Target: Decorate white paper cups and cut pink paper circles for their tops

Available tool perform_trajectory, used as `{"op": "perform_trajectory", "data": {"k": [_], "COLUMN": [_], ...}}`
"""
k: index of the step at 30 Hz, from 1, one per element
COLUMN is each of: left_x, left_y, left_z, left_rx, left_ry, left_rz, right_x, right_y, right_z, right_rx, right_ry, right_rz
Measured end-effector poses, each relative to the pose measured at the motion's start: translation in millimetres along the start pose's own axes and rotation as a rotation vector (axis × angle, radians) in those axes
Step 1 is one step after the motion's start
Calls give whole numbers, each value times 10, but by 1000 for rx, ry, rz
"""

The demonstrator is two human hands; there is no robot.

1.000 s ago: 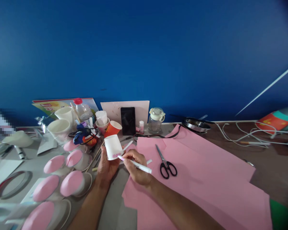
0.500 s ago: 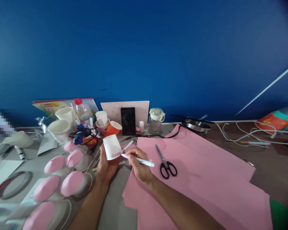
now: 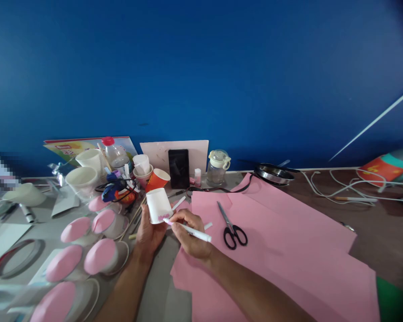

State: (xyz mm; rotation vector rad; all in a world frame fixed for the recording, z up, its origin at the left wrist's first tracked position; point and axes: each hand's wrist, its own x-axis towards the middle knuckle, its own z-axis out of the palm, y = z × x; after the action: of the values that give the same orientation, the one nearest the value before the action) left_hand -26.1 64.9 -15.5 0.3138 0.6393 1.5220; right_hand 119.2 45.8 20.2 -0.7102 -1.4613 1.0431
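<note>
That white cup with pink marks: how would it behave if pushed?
The white cup looks paper-like, so it's probably light. Its wall seems thin and might dent where the left hand presses. Laid sideways, its rounded side could roll.

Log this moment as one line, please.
left hand: holding white cup | right hand: holding white marker, tip at the cup's pink scribble | scissors: lying on pink paper
</note>
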Motion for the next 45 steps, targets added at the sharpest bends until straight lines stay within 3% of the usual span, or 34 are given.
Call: {"op": "perform_trajectory", "data": {"k": [19, 29, 45], "left_x": [27, 5, 11], "left_y": [1, 23, 11], "left_z": [-38, 30, -10], "left_rx": [8, -13, 0], "left_ry": [-8, -10, -2], "left_rz": [21, 47, 22], "right_x": [-1, -2, 23], "right_y": [68, 134, 94], "right_z": [6, -4, -1], "right_rx": [-75, 63, 89], "right_ry": [24, 50, 59], "right_rz": [-35, 17, 40]}}
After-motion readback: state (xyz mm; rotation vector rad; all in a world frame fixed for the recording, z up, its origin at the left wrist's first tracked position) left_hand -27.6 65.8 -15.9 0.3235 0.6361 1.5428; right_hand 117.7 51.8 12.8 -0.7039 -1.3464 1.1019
